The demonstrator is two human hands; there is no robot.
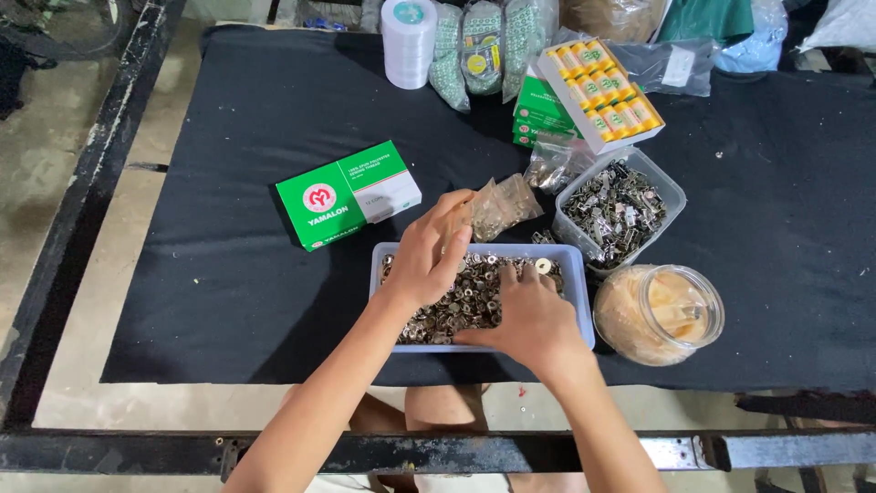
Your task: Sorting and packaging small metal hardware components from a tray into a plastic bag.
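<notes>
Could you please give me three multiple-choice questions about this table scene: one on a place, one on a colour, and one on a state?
1. Where is the open jar?
A. right of the tray
B. behind the white spool
C. on the floor

2. What colour is the flat box left of the tray?
A. red
B. green and white
C. blue

3. What are the two hands doing?
A. resting on the cloth
B. lifting the jar
C. reaching into the tray of metal parts

Answers:
1 A, the jar lies beside the tray's right end.
2 B, its top is green with a white part.
3 C, the left hand and right hand lie on the metal parts.
</notes>
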